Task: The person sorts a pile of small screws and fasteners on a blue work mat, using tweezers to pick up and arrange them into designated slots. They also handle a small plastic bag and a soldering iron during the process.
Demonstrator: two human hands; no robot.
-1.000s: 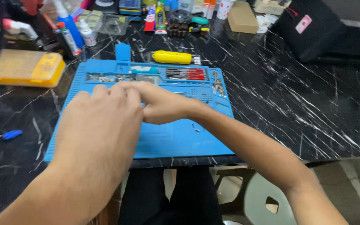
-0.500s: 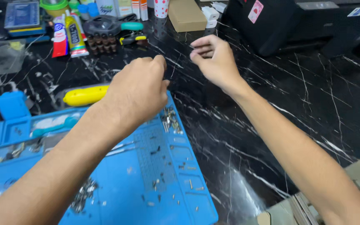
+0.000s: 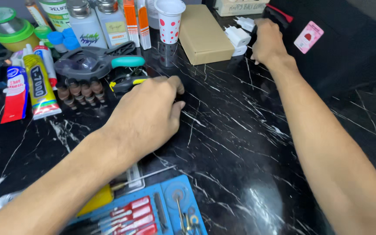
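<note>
Curled loosely, empty, left hand rests on black marble table, beside yellow-black tool at its 11 o'clock. Right hand, grip hidden, touches black bag near white chargers.

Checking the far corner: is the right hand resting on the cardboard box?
No, the right hand is at the black bag, beside the white chargers; the cardboard box lies untouched.

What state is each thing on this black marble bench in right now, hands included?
Left hand: curled, knuckles up, resting on the table beside the clamp.
Right hand: closed, at the white chargers.
Spring clamp: lying flat.
Polka-dot cup: upright.
Cardboard box: closed.
Glue tubes: capped, lying down.
</note>
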